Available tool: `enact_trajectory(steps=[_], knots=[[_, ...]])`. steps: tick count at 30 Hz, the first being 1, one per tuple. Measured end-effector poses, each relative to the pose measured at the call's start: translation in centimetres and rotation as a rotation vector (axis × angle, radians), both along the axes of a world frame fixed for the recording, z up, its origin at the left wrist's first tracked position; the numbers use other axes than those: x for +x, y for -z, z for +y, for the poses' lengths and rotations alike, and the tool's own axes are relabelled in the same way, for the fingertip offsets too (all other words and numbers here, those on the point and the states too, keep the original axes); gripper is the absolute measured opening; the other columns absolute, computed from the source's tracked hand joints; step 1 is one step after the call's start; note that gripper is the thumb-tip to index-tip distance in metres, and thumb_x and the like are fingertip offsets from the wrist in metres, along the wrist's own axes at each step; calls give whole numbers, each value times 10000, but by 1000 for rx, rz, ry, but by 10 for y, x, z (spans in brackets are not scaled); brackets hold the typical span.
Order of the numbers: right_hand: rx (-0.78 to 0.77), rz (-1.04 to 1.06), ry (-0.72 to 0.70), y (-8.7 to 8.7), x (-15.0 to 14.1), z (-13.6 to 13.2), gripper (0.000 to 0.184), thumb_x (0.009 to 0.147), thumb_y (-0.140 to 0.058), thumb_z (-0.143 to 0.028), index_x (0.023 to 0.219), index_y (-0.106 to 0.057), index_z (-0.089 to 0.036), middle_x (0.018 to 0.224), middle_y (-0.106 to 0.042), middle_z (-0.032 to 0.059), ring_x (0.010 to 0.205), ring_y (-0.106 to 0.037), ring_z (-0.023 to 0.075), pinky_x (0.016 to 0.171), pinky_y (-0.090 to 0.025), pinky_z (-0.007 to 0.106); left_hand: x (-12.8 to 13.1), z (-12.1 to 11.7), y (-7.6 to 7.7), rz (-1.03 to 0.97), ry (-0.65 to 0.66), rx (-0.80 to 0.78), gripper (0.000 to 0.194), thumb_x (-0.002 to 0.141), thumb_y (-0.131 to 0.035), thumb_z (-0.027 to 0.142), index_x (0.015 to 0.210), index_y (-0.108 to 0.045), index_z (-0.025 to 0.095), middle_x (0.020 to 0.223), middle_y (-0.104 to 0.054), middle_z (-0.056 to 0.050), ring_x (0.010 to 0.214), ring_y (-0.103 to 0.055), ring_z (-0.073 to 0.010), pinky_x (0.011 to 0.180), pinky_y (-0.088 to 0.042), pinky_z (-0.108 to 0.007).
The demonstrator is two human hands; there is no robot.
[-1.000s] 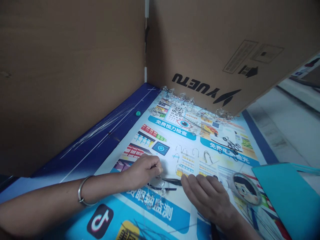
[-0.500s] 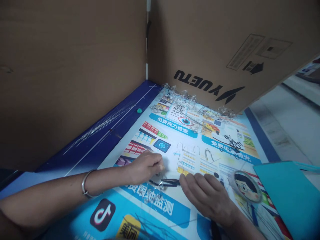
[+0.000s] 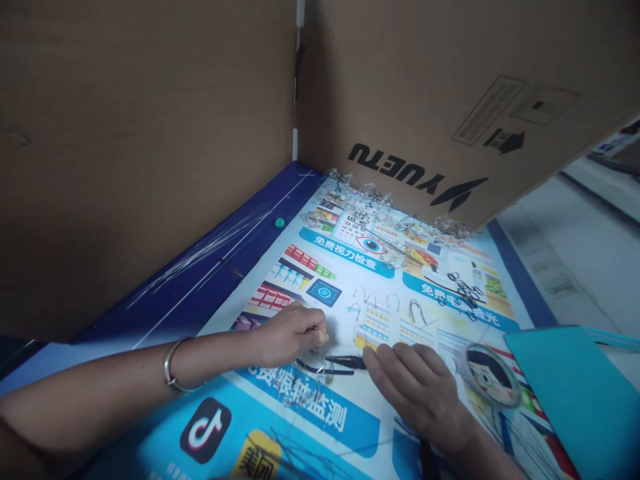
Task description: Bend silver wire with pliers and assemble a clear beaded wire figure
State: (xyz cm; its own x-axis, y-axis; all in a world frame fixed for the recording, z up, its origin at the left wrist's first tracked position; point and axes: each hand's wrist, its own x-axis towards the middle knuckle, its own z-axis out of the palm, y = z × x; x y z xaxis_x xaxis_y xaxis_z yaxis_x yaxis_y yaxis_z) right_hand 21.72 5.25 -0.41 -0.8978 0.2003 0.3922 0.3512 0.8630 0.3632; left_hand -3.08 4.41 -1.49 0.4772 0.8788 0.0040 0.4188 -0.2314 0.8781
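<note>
My left hand (image 3: pixel 293 335), with a bangle at the wrist, is closed in a pinch on a wire piece with clear beads (image 3: pixel 295 390), which hangs below the fingers. The pinched end is mostly hidden. Fingers wrapped, my right hand (image 3: pixel 417 390) grips dark pliers (image 3: pixel 347 362) whose jaws point left toward the beaded wire. Whether the jaws touch the wire I cannot tell. Several bent wire hooks (image 3: pixel 416 311) lie just beyond my hands on the printed poster sheet (image 3: pixel 360 327).
Cardboard walls (image 3: pixel 415 87) stand behind and at the left. Clear beaded wire pieces (image 3: pixel 380 200) line the back wall. Straight wires (image 3: pixel 200 252) lie at left near a green lump (image 3: pixel 279 222). Black loops (image 3: pixel 465 288) and a teal folder (image 3: pixel 575 393) are at right.
The jaws of the pliers have shifted slightly and look more parted. My right hand has moved a little to the right; my left hand stays almost still.
</note>
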Motion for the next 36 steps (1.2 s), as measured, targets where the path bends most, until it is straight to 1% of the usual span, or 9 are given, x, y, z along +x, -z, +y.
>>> enact_trajectory(steps=[6,11,18,21,25,28,32,36], knots=[[57,-54,-4,-2,-2,-1,253,852,-421,-93,990,-628,-137,818,-649,62,728,-509,193,643,-325,361,0,0,1,29,37,-10,275,877,-433,316,664,-488,150,602,-535,17,609,-501,-118,596,-348,-223],[109,-79,-20,-5,-1,-3,264,844,-429,-89,996,-641,-130,829,-650,58,760,-508,208,674,-333,379,-2,0,2,38,33,6,263,871,-443,312,668,-491,152,599,-518,13,592,-477,-114,565,-329,-226],[127,-82,-10,-6,-3,-3,293,856,-390,-99,979,-650,-151,816,-645,57,760,-505,203,690,-337,376,-3,0,-2,68,19,-16,237,865,-460,298,674,-476,158,613,-485,24,591,-451,-107,550,-323,-216],[129,-87,-14,-4,-3,-3,292,859,-389,-109,993,-646,-141,830,-642,60,770,-506,207,695,-341,378,-2,0,-3,90,23,-23,231,868,-450,288,674,-465,163,611,-471,33,588,-442,-105,551,-323,-212],[141,-101,-16,-2,-1,-4,280,858,-404,-117,1011,-638,-144,844,-636,59,779,-512,203,705,-343,379,-1,-1,-5,147,32,-5,215,875,-435,275,689,-462,169,623,-483,27,588,-445,-112,549,-315,-219],[150,-90,-22,-1,-2,-4,272,862,-405,-127,1007,-635,-141,845,-636,57,772,-515,200,704,-345,380,-1,-1,-5,186,68,28,190,877,-425,250,706,-454,173,636,-499,21,590,-452,-117,553,-310,-223],[149,-84,-26,-3,-4,-4,272,856,-403,-125,999,-634,-136,830,-639,61,756,-515,200,690,-346,379,0,-1,-6,232,98,61,148,868,-417,208,730,-459,176,656,-518,16,601,-459,-118,549,-306,-220],[135,-122,-22,-5,-5,-5,283,845,-407,-112,1007,-636,-148,844,-645,57,783,-512,206,700,-348,379,0,-1,-7,252,108,71,134,858,-423,186,732,-469,176,652,-531,17,597,-469,-117,537,-298,-217]])
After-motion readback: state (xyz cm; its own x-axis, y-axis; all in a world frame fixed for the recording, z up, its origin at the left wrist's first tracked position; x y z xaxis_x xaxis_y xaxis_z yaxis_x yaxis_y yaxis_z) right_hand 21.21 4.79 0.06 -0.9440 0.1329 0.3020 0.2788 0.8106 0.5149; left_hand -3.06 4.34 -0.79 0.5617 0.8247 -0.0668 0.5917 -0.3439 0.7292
